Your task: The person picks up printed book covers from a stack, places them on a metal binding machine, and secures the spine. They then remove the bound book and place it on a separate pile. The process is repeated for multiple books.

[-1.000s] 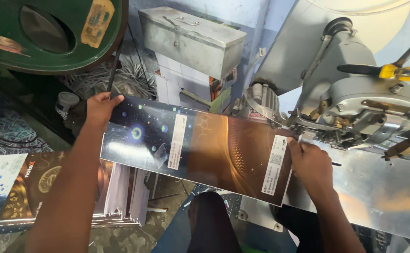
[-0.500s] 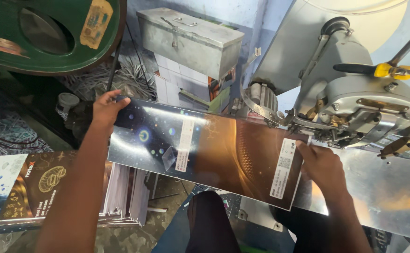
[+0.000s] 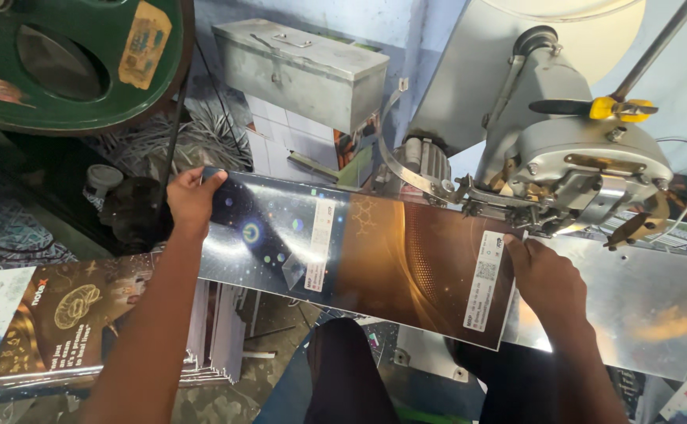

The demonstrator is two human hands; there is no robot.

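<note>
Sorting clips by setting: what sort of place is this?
Probably a small print-finishing or binding workshop: a metal stitching machine, a glossy printed sheet held by both hands, and stacked printed covers.

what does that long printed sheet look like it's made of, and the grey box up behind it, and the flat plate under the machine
The printed sheet, held by the left hand and right hand, looks like glossy coated card: thin, with a sheen. The grey box seems dull sheet metal, with a hinged lid and clasp. The flat plate looks like bare polished metal, mirroring light.
</note>
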